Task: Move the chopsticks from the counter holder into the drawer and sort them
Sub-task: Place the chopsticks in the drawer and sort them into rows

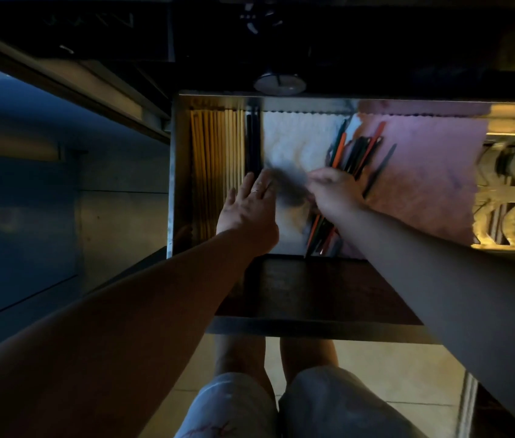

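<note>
Chopsticks (pixel 349 159) (mixed colours) under right hand (pixel 333 192)

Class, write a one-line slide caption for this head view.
Two hands sort chopsticks in an open drawer.

Motion blur hides the right hand (pixel 333 192) fingertips and grip.

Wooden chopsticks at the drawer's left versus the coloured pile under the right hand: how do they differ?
The wooden chopsticks lie parallel in a tidy row against the left wall; the coloured pile is a loose, slanted, crossing bundle. The wooden ones are pale yellow and tan; the pile mixes orange, black and dark green. The right hand reaches into the pile, while the left hand lies by the row's inner edge. Both sets sit inside the open drawer.
</note>
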Available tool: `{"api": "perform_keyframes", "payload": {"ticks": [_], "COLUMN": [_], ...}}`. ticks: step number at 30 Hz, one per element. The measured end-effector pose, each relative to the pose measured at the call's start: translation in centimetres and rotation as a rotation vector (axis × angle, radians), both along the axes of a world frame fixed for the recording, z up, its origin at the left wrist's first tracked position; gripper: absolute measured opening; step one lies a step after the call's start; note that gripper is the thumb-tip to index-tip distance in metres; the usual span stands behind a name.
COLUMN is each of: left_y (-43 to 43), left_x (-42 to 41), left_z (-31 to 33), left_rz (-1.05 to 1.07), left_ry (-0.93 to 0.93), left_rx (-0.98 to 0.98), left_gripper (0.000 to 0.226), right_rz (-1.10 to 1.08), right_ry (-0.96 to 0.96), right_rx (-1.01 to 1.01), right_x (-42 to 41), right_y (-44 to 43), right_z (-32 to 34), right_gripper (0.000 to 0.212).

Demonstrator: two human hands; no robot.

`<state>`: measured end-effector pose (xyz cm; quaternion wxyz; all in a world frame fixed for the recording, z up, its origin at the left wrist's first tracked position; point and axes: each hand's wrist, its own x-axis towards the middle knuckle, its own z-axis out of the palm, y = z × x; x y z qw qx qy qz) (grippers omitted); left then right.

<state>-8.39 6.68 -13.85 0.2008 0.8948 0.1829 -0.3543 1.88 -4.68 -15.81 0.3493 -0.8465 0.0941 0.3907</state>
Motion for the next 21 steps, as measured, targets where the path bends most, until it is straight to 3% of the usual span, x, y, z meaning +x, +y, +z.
{"api": "perform_keyframes", "payload": {"ticks": [6,11,15,21], "left_y": [-4.0,-7.1,-8.8,-9.4], "left_x": [2.9,6.0,8.3,10.0], "left_z": [0.4,-0.2,-1.1,-2.4], "left_rz": [0.118,0.385,0.504,0.524], "left_ry": [-0.095,-0.087,-0.023,0.038], "left_rx": [-0.090,-0.273,-0.163,0.017], "left_gripper": [0.059,0.052,0.045,0.032], "right_rz": [-0.018,-0.034,-0.084,-0.081], "right_ry": [-0.023,0.017,0.019,0.091], "right_rx": [-0.024,0.021,0.084,0.090], "right_x": [1.5,2.3,2.3,2.4], "right_y": [-3.9,-6.0,-7.4,-8.4], "right_z": [-1.2,-0.8,-0.7,-1.2], "right_gripper": [0.026,0.032,0.028,0.019]}}
